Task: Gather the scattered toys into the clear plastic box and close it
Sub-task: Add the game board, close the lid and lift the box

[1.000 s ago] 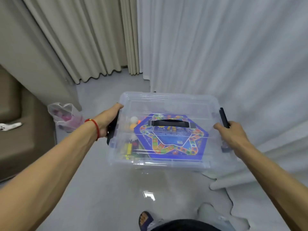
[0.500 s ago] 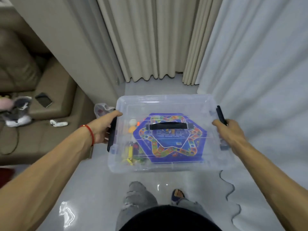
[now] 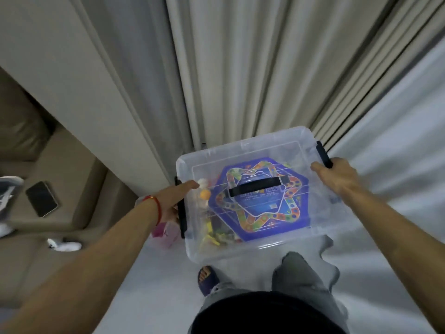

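Pleated beige curtains (image 3: 240, 68) fill the background; in front of them the lidded clear plastic box (image 3: 252, 191) is carried above the pale floor (image 3: 154, 280), a blue hexagonal game board (image 3: 260, 201) inside; the left hand (image 3: 172, 201) and right hand (image 3: 337, 177) curl round its black side latches

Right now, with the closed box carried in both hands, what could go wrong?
The clear plastic box hangs tilted between the left hand and right hand, so the loose toys may slide. The hands grip at the black side latches; one could pop open. The box hides the floor ahead, near a pink bag.
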`<state>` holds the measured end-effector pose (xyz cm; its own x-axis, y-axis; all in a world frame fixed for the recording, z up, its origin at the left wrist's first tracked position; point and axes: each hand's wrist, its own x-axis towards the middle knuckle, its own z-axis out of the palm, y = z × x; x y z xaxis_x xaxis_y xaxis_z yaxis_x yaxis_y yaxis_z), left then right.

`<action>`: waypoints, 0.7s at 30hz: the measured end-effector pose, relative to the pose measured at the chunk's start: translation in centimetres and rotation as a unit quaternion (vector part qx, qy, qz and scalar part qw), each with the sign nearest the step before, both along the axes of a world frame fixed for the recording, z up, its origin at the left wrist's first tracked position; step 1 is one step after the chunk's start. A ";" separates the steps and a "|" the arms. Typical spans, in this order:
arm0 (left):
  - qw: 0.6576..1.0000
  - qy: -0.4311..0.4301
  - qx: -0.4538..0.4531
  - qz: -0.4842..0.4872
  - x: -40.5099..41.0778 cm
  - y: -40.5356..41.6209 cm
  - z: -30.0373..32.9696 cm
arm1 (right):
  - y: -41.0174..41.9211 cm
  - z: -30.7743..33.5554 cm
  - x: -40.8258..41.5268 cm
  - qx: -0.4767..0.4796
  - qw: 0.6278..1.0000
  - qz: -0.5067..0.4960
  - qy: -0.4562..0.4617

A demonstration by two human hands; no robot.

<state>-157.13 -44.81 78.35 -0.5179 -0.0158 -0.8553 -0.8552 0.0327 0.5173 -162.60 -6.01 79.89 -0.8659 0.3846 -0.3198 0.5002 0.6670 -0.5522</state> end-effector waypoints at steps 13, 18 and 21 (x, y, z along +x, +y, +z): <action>0.942 -0.152 -0.049 0.296 -26.8 0.5 -17.9 | -6.7 -23.0 -41.0 -0.091 0.973 0.126 -0.173; 0.884 -0.205 -0.045 0.418 -30.0 1.7 -29.6 | -11.5 -34.7 -50.7 -0.054 0.949 0.224 -0.217; 0.852 -0.221 -0.026 0.474 -31.3 2.4 -37.6 | -15.4 -42.7 -55.3 -0.024 0.921 0.316 -0.226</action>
<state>-188.41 -42.40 40.77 0.1215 -0.2910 -0.9490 -0.6217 -0.7676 0.1558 -217.85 -21.45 37.22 -0.6865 -0.1746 -0.7058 0.2069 0.8837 -0.4198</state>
